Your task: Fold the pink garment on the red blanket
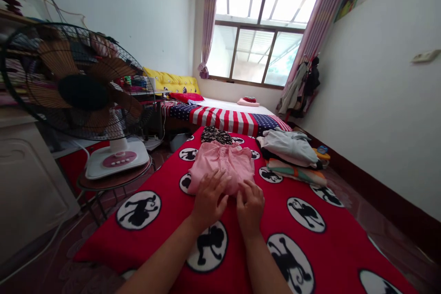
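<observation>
Narrow bedroom with white walls, a curtained window (262,32) at the far end and dark clothes hanging (299,87) by the right wall. Along the back, a bed under an American-flag-print bedspread (223,119). To the left, a standing fan (82,92) on a round stool (113,183), its cage close beside the work area. In front, a red monkey-print blanket (103,248) spread out, whatever lies beneath it hidden. On the blanket's right side, a pile of folded clothes (287,149) above a striped folded cloth (296,171); at the far centre, a black floral garment (213,135) touching the far edge of a pink garment (220,165), the latter bunched in the middle of the blanket. Both hands on the near edge of that pink cloth, close together: the left hand (209,198) open with spread fingers, the right hand (251,207) curled over the fabric, any actual pinch hidden by the fingers. Likely risks: uneven pressure rucking the soft fabric, a careless drag pulling the black garment along, an elbow toppling the folded pile. Whether the fan is running, and the pink garment's exact cut, hard to make out.
</observation>
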Demonstrator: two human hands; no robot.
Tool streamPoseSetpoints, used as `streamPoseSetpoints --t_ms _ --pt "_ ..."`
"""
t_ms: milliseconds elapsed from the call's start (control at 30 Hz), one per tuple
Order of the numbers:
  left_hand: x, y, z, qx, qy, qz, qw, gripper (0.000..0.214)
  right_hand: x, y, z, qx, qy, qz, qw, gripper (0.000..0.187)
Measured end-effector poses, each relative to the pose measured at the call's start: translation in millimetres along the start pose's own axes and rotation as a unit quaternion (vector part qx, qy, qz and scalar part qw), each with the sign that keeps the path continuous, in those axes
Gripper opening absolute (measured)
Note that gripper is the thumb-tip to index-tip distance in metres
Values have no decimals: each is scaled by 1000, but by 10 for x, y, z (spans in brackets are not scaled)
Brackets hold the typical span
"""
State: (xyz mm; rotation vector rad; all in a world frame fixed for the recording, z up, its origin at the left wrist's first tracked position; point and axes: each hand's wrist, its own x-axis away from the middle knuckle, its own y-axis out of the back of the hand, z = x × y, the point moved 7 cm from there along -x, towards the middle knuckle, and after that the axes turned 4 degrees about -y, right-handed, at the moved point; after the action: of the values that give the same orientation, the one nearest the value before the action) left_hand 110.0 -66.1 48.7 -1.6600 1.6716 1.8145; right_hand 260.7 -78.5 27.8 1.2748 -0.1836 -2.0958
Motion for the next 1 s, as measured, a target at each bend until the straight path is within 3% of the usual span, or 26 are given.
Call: streamPoseSetpoints --t_ms 100,200,333,467,600,700,767,833,933,1000 --pt "53 -131 52 -15 -4 87 996 29 33 -68 -205 53 -43 71 995 18" --pt "84 -154 103 -12 7 112 994 15 42 -27 -292 58 -68 72 993 21" --pt "-140 -123 98 -12 -5 96 995 24 -106 17 28 24 -6 27 999 23" --pt "-450 -434 387 -52 31 177 982 43 -308 -342 318 -2 67 127 990 39" --pt "-472 -864 793 -55 42 262 963 46 -359 -791 6 74 39 258 962 43" --pt "-429 -1018 970 -36 33 284 957 43 -372 -923 -263 118 28 302 946 41" --pt "-425 -981 1012 -14 26 296 955 45 -387 -898 -347 123 31 322 938 43" --pt "-424 -819 1001 19 9 306 952 50 -379 -785 -357 106 59 342 932 52" --pt "-349 -441 917 48 -61 317 945 73 -275 -489 -297 51 177 368 911 73" --pt "-229 -241 872 36 -110 329 937 84 -175 -297 -310 23 244 374 894 70"
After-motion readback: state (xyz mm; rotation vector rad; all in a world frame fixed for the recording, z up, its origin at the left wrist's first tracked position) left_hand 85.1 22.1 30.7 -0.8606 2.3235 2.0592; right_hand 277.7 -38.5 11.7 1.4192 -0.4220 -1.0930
